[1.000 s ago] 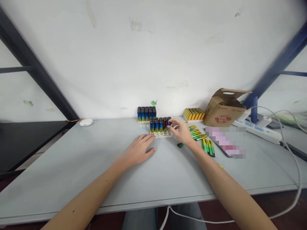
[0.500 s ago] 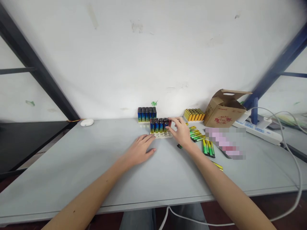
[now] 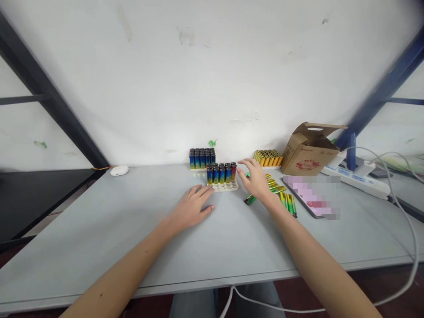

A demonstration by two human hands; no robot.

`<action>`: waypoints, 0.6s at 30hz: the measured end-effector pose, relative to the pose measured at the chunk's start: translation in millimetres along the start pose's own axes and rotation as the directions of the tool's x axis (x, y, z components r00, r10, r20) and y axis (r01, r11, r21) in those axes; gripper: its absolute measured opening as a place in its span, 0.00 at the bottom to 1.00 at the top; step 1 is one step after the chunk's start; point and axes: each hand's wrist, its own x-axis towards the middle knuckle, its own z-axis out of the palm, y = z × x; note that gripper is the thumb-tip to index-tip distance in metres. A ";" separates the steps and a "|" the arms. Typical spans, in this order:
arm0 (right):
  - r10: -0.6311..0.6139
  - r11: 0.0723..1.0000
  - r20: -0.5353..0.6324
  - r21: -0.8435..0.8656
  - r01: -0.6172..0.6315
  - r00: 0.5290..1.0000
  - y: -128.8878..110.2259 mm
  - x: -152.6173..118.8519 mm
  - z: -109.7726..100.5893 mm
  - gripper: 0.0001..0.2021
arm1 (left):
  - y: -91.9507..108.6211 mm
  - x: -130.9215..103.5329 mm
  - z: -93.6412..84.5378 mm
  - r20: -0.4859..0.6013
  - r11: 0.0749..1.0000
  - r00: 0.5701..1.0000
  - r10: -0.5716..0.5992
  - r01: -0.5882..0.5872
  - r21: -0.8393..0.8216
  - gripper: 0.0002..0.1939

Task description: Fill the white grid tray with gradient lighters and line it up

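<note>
Standing upright in the white tray [image 3: 226, 188] on the desk [image 3: 212, 247], the blue batteries [image 3: 222, 174] fill its back part, and a reddish battery [image 3: 233, 172] ends their front row at the tray's right; open holes show along the tray's near side. The right hand [image 3: 255, 179] has just come away from that end of the row, leaving the reddish battery upright without its support. Its grip is loosely open, thumb and fingers apart, seemingly with nothing between them, though the palm is hard to see. The left hand [image 3: 193, 206] lies flat, fingers extended, its tips at the tray's near left corner and its grip open around nothing. Loose green-and-yellow batteries [image 3: 289, 203] lie right of the tray, a second blue block [image 3: 202, 160] stands behind it to the left, and yellow batteries [image 3: 268, 159] stand behind it to the right, beside the carton [image 3: 308, 159]
</note>
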 end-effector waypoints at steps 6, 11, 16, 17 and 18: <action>0.233 0.972 0.292 -0.090 -0.216 0.928 13.3 6.6 -17.6 0.11 | 2.0 1.6 -4.1 -0.016 0.999 1.000 0.015 -0.014 0.028 0.24; 0.289 0.940 0.385 -0.287 -0.184 0.877 38.9 5.8 -26.4 0.17 | 1.9 2.8 -4.1 -0.031 0.999 0.999 0.020 -0.019 0.026 0.23; 0.345 0.909 0.421 -0.372 -0.187 0.839 53.3 1.0 -20.6 0.23 | 1.1 3.4 -3.0 -0.025 1.000 1.000 0.005 -0.004 0.018 0.22; 0.344 0.909 0.432 -0.375 -0.181 0.834 52.6 0.0 -18.2 0.24 | 1.1 3.6 -3.2 -0.020 1.000 1.000 0.001 -0.001 0.019 0.22; 0.337 0.912 0.442 -0.373 -0.170 0.831 50.8 -1.0 -15.8 0.24 | 1.3 3.8 -3.6 -0.014 1.000 1.000 -0.001 0.002 0.021 0.22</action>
